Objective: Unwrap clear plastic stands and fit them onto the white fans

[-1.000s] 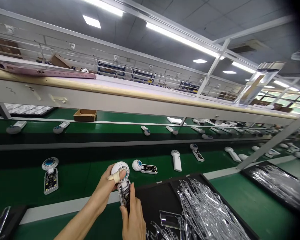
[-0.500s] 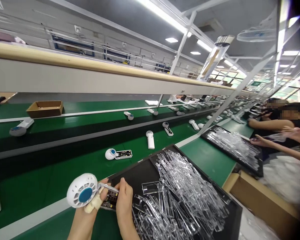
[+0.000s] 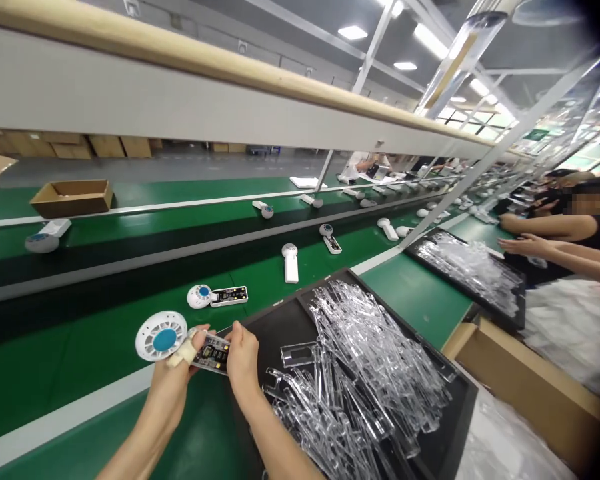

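Note:
A white handheld fan (image 3: pixel 150 337) with a blue round centre is held up between my two hands. My left hand (image 3: pixel 176 370), with a pale cover on its thumb, grips the fan at the neck where head and handle meet. At the handle's far end, the fingers of my right hand (image 3: pixel 242 357) are closed on its edges. The handle's open side faces me, showing a dark circuit board (image 3: pixel 214 352) under what looks like a clear cover. Just right of my hands lies a black tray (image 3: pixel 275 320) heaped with clear plastic covers (image 3: pixel 365 360).
More fans lie on the green conveyor belt, including one with an exposed board (image 3: pixel 230 295) and one white-backed (image 3: pixel 291 263). A small cardboard box (image 3: pixel 73 199) stands across the belt. To the right are another tray (image 3: pixel 510 317), an open carton (image 3: pixel 525 367) and a co-worker's arms (image 3: pixel 555 250).
My hands and the fan have risen slightly in view, and the handle's board has turned more toward me. The camera has tilted downward. Fans on the belt have shifted slightly leftward in view.

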